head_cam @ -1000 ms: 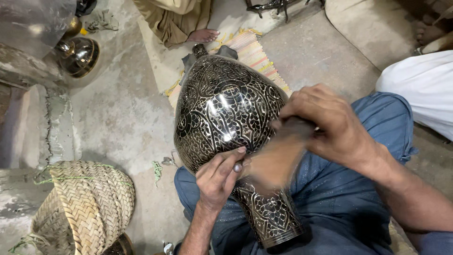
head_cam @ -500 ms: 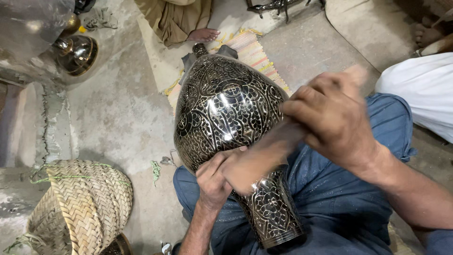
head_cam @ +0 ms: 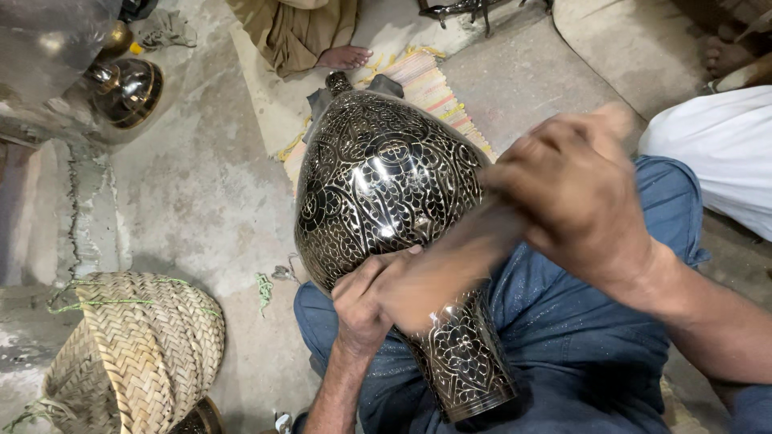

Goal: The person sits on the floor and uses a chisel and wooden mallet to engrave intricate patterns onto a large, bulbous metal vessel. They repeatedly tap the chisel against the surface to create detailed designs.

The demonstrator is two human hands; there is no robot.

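A large dark metal vase (head_cam: pixel 378 185) with engraved silver floral patterns lies across my lap, its narrow neck (head_cam: pixel 466 362) toward me. My left hand (head_cam: pixel 362 297) is closed at the shoulder of the vase, pinching a small tool I can barely make out against the metal. My right hand (head_cam: pixel 575 189) is raised above the vase's right side, gripping a wooden mallet (head_cam: pixel 450 265) that is blurred with motion and angles down toward my left hand.
A woven straw basket (head_cam: pixel 137 345) sits at lower left on the concrete floor. Shiny metal vessels (head_cam: pixel 125 88) stand at upper left. Another person's bare foot (head_cam: pixel 342 56) rests on a striped mat (head_cam: pixel 426 80) beyond the vase. A person in white (head_cam: pixel 724 149) sits at right.
My right hand has risen and shifted right, away from the vase, swinging the mallet. The left hand and vase stay where they were.
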